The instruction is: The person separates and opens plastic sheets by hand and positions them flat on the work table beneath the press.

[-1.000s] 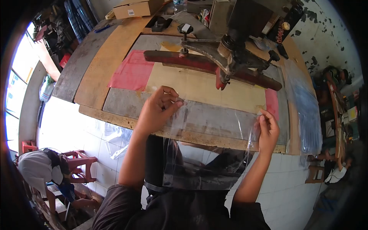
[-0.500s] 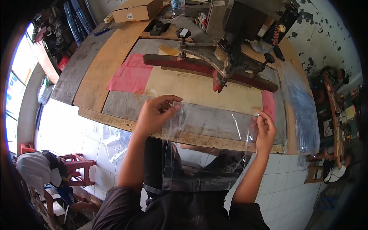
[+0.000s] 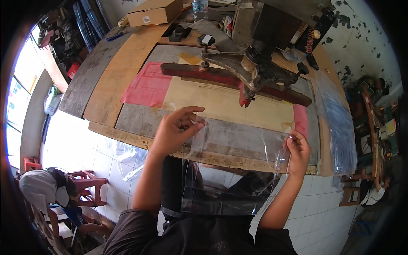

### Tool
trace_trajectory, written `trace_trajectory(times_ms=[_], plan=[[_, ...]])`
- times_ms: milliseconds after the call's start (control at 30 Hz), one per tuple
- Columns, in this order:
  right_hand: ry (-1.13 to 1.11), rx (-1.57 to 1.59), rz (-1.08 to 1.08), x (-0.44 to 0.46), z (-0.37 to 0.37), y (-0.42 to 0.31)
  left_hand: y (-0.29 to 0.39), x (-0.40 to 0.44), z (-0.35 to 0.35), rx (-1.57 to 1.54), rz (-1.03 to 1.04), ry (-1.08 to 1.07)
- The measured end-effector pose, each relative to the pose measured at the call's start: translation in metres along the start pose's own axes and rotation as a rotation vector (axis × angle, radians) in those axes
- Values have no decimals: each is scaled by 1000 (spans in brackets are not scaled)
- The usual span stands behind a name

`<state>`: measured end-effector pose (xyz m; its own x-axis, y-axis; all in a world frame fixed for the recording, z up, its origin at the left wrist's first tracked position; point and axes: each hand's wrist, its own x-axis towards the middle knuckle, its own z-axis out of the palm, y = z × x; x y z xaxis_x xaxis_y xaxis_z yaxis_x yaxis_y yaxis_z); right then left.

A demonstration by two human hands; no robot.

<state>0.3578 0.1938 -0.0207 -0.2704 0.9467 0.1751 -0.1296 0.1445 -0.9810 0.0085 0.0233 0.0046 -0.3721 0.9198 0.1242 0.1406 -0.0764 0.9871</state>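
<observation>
A clear plastic sheet (image 3: 233,172) hangs on the wearer's side of the red press bar (image 3: 221,80), its upper part over the grey press bed (image 3: 238,132) and its lower part past the table's edge, in front of a dark shirt. I can't make out any print on it. The right hand (image 3: 297,148), below the bar's right end, pinches the sheet's upper right corner, thumb and index finger closed together on the film. The left hand (image 3: 176,131), nearer than the bar's left half, has its index finger stretched out clear of the thumb; the upper left corner meets the thumb tip, but I cannot tell whether the curled fingers behind grip it.

Under the bar lies a cream sheet (image 3: 221,102), with a pink patch (image 3: 146,85) to its left. A small white label (image 3: 207,39), which I can't read, sits on the knob above the bar's left half. Beyond that end, a cardboard box (image 3: 155,12) bears a white label with dark marks, too small to read; a bottle (image 3: 199,9) stands right of the box. Right of the bar lies a pile of clear plastic (image 3: 338,131).
</observation>
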Motion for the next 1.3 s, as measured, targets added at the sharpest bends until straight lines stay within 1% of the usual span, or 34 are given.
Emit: trace_trajectory(times_ms=[133,200,233,300,433,567,700,767,1000,1300], plan=[[-29,2,-17,1,-5,4,2,0,0,-12,-33,-14],[-38,0,3,-2,-4,1,2,0,1,56,-62,36],[-30,-7,1,-3,-4,0,2,1,2,50,-60,27],[-91,-128,-17,-3,1,-2,-1,3,2,50,-50,98],[-136,-206,-34,-3,7,-6,-3,3,2,65,-13,116],[-140,-188,-67,-3,7,-3,-4,3,2,17,-9,106],[-143,-183,-70,-3,9,-4,-8,5,2,47,7,122],[-141,-198,-38,-3,8,-4,-8,5,1,100,17,112],[-162,-262,-79,-2,11,-7,-9,5,1,49,15,115],[-167,-261,-97,-4,12,-8,-10,3,2,20,88,134]])
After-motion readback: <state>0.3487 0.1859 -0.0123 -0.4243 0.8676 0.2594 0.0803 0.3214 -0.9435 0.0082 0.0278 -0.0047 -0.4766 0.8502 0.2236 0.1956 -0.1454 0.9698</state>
